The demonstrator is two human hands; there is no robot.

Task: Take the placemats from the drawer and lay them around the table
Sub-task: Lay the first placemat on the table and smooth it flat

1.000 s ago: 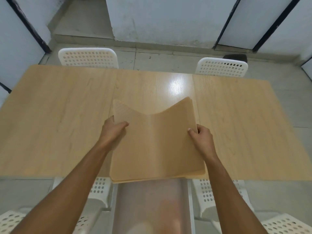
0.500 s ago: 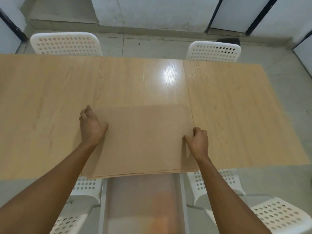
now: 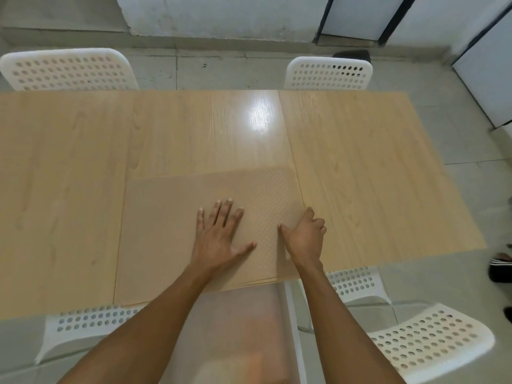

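A stack of tan placemats (image 3: 171, 234) lay flat on the light wood desk (image 3: 374, 176), against its near edge and a little right of the middle of that edge. The stack's right side ran along the seam that crossed the desk from near edge to far edge, and thin layered edges showed at the stack's near right corner, where it slightly overhung the desk's edge.

The left hand (image 3: 219, 236) rested palm down on the top placemat, toward the stack's right half, its fingers (image 3: 221, 214) straight and spread and the thumb angled out to the right; it held nothing. The right hand (image 3: 304, 236) sat at the stack's right edge with its fingers (image 3: 318, 225) curled and the thumb lying on the textured top sheet. Whether it was pinching the edge of a placemat or only touching it could not be told from this view.

Two white perforated chairs (image 3: 329, 73) stood at the desk's far edge, one toward the left corner and one right of centre. More white perforated chairs showed below the near edge, on either side of the person's forearms. A pale translucent drawer (image 3: 235, 328) stuck out from under the near edge, beneath the stack.
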